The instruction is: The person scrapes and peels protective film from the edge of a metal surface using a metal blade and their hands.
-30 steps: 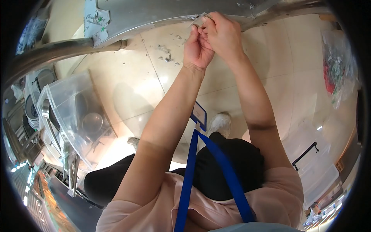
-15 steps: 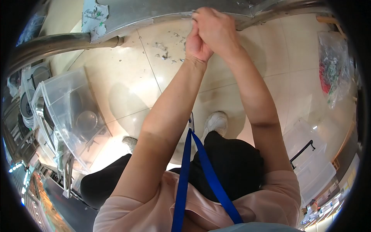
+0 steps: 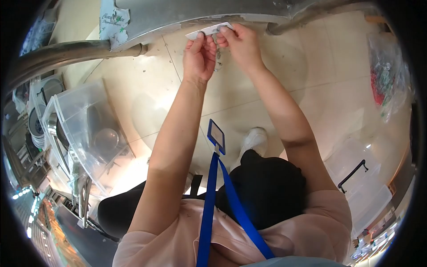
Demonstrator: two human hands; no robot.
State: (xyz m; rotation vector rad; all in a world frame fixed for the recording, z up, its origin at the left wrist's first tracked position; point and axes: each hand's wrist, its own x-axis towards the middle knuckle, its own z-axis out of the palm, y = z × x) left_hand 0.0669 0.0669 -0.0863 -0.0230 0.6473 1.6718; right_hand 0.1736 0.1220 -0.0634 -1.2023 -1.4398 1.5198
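Observation:
A narrow, flat white strip (image 3: 210,30) with a dark mark on it stretches between my two hands, just below the edge of the grey metal surface (image 3: 178,15). My left hand (image 3: 199,58) pinches its left part, thumb on top. At the right end, my right hand (image 3: 242,46) grips it between thumb and fingers. What the strip is made of I cannot make out. A torn patch of printed film (image 3: 113,24) clings to the metal at the left. Small grey scraps (image 3: 218,60) lie on the floor, partly hidden behind my hands.
Metal tubes (image 3: 80,53) run under the surface on both sides. Clear plastic bins stand left (image 3: 89,120) and right (image 3: 360,191). A plastic bag (image 3: 387,75) lies at the right. From my neck hangs a blue lanyard (image 3: 209,204) with a badge (image 3: 216,135).
My hands, earlier clasped together at the metal edge, have moved apart and slightly down. The white strip now shows between them. The badge has swung up into view.

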